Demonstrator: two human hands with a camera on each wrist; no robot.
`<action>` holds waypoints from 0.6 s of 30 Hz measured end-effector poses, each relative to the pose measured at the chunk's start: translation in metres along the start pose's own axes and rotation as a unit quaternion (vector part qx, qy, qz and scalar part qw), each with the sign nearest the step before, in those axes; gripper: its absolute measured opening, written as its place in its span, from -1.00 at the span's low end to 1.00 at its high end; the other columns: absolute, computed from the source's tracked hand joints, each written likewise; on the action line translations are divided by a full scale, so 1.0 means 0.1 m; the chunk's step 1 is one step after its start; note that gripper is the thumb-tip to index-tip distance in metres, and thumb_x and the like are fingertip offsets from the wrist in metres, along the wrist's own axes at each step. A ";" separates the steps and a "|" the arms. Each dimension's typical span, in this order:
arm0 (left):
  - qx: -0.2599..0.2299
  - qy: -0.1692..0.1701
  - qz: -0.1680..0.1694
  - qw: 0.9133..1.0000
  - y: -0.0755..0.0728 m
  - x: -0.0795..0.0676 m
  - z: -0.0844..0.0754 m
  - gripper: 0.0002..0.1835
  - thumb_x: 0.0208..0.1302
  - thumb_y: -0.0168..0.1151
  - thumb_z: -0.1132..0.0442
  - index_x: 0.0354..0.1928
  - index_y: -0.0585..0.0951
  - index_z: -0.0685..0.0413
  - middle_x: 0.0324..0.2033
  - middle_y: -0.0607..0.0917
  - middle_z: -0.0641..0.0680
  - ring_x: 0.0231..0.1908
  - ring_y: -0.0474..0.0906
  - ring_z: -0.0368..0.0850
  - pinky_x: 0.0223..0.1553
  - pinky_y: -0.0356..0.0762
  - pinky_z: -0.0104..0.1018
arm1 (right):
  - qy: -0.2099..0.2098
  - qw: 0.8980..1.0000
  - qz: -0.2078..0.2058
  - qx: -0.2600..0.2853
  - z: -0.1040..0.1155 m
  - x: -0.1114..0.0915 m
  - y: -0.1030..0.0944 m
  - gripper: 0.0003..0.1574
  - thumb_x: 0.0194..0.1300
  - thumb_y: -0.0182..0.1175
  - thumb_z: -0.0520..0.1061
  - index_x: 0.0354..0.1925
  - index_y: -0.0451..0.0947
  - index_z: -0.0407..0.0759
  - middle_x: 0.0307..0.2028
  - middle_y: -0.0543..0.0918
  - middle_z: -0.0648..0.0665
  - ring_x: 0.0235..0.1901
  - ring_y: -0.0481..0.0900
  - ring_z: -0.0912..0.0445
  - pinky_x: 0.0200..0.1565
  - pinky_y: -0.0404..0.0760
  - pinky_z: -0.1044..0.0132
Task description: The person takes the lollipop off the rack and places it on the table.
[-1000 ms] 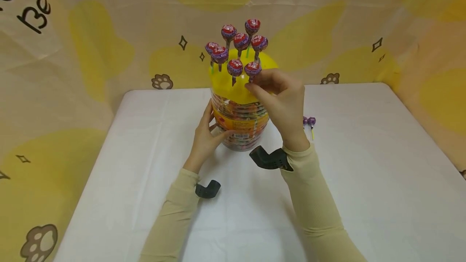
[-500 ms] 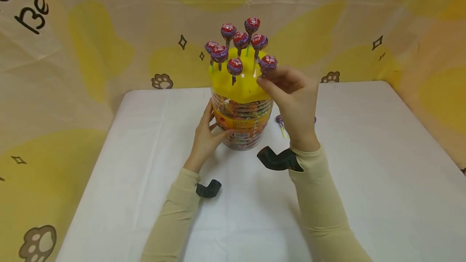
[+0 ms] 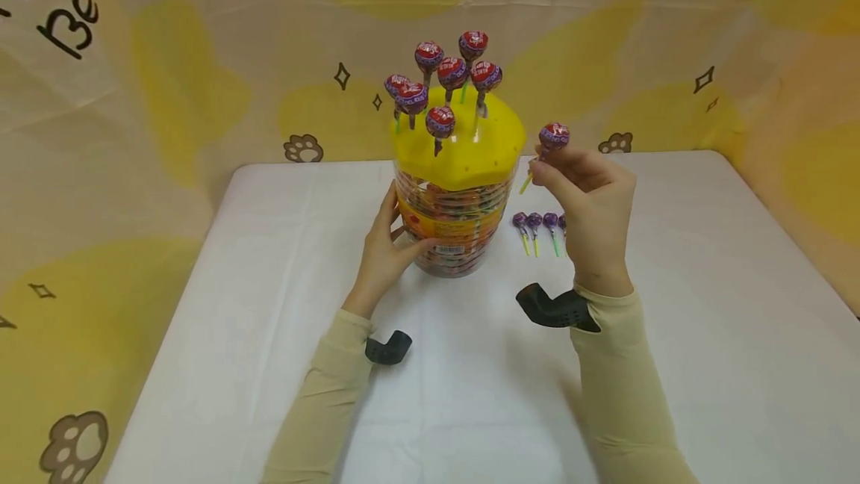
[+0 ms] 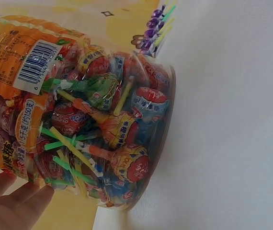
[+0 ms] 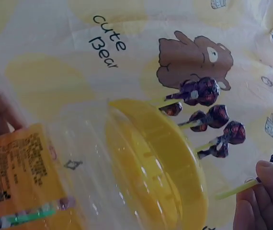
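A clear plastic candy jar (image 3: 452, 215) with an orange label stands upright on the table, packed with lollipops. My left hand (image 3: 386, 260) holds its left side, thumb in front and fingers toward the back; in the left wrist view some fingertips (image 4: 43, 196) lie on the jar wall. Several red-and-purple wrapped lollipops (image 3: 452, 73) stick up from the domed yellow lid (image 3: 493, 148). To the right of the lid, apart from it, my right hand (image 3: 594, 208) pinches a lollipop (image 3: 554, 136) by its stick, candy end up. Its yellow stick (image 5: 237, 189) slants toward the lid in the right wrist view.
On the white table (image 3: 269, 305), right of the jar, several purple lollipops (image 3: 534, 222) lie in a row, partly hidden by my right hand. A yellow patterned cloth (image 3: 255, 36) hangs behind the table.
My right hand has moved from the front right of the lid out to the right, carrying the lollipop away from it. More of the row on the table shows. My left hand stays on the jar.
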State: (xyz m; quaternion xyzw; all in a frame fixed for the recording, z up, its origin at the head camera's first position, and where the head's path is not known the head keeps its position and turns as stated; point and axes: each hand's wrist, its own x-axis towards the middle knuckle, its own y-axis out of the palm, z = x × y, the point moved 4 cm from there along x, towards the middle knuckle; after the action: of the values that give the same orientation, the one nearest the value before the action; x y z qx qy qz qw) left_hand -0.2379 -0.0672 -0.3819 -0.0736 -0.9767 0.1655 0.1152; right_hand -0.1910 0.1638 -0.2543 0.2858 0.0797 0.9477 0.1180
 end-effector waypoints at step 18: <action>0.004 0.009 -0.002 1.000 0.00 -0.01 -0.02 0.06 0.11 0.40 0.21 0.49 -0.11 -0.01 0.44 0.04 0.06 0.35 0.12 0.07 0.26 0.29 -0.08 | 0.030 0.999 -0.026 0.001 -0.24 -0.03 -0.46 -0.87 0.07 0.32 -0.43 -0.42 0.59 -0.57 -0.47 0.68 -0.19 -0.54 0.58 0.06 -0.33 0.63 0.33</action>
State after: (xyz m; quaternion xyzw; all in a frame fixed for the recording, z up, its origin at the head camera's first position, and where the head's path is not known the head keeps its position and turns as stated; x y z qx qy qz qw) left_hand -0.2365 -0.0670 -0.3801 -0.0729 -0.9750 0.1686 0.1248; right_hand -0.1940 0.2053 -0.2856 0.2549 0.0915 0.9524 0.1399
